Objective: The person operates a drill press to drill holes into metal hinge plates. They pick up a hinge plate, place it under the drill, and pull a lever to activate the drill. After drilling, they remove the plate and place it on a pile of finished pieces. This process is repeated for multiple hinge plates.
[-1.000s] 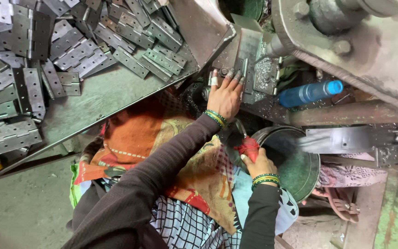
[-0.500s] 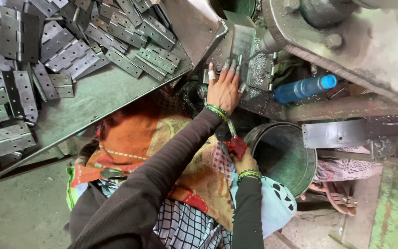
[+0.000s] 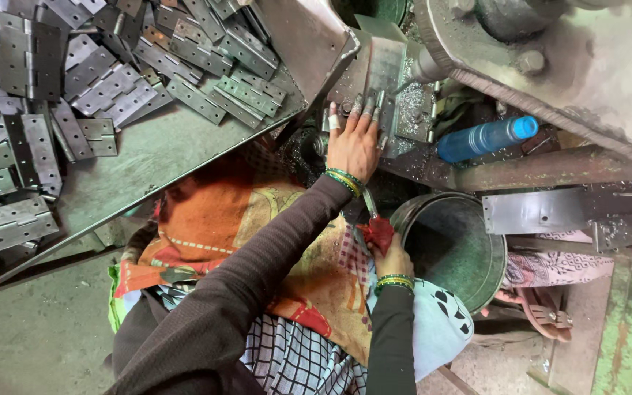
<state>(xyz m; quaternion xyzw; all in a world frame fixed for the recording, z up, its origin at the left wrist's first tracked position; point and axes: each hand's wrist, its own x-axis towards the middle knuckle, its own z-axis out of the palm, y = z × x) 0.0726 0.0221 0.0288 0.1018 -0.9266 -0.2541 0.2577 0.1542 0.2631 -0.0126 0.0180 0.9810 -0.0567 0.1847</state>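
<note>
Left hand [image 3: 353,143] hides its workpiece — hinges [image 3: 31,88] cropped.

left hand [image 3: 354,145]: stretched far over the lap, palm down, fingers spread flat on a metal plate [image 3: 378,69] at the machine; one finger is taped white; green bangles at the wrist.
right hand [image 3: 391,257]: near the lap, closed around a tool with a red-wrapped handle [image 3: 377,231], just beside the bucket rim.
bucket [image 3: 456,245]: round, green inside, standing right of the hands.
bottle [image 3: 486,137]: blue, lying on its side, right of the left hand.
hinges [image 3: 74,80]: many grey metal ones heaped on a tray [image 3: 155,153] at far left.
machine [image 3: 550,66]: heavy grey casting, far right.
</note>
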